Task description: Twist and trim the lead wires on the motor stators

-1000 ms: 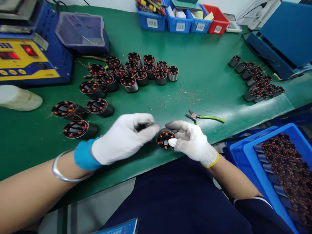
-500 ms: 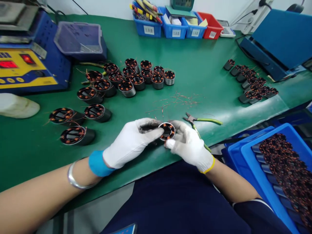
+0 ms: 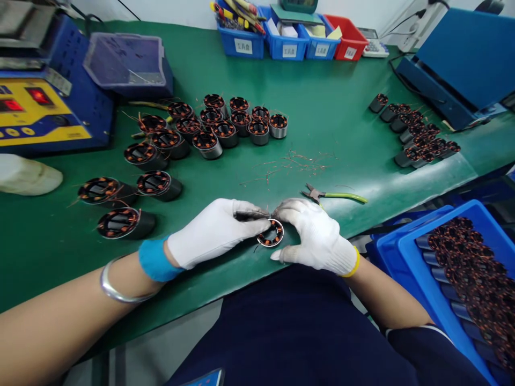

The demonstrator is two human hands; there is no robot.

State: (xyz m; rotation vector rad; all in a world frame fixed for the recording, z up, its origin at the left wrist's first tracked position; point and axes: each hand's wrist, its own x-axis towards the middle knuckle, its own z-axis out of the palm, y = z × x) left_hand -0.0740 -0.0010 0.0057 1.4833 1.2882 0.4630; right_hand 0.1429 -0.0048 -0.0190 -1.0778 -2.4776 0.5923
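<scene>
Near the front edge of the bench, a motor stator (image 3: 277, 241) with copper windings and a bright metal rim stands with its open end up. My left hand (image 3: 219, 230), in a white glove with dark-stained fingertips, grips the stator's left side, thumb over the rim. My right hand (image 3: 316, 236), also gloved, reaches its fingertips to the far rim, while its thumb is spread away from the stator on the near side. Green-handled cutters (image 3: 338, 196) lie just beyond my right hand. Thin copper wire scraps (image 3: 300, 161) are scattered behind both hands.
Several stators (image 3: 211, 145) stand at the left and centre, and another group (image 3: 418, 142) at the right. A blue crate (image 3: 410, 257) full of stators is at lower right. A blue-yellow device (image 3: 44, 115), a translucent bin (image 3: 129, 80) and small tool boxes (image 3: 243, 45) line the back.
My left hand has closed in on the stator from the left. The stator, lifted and tilted half a second ago, is now lower and nearer. My right thumb has come off it.
</scene>
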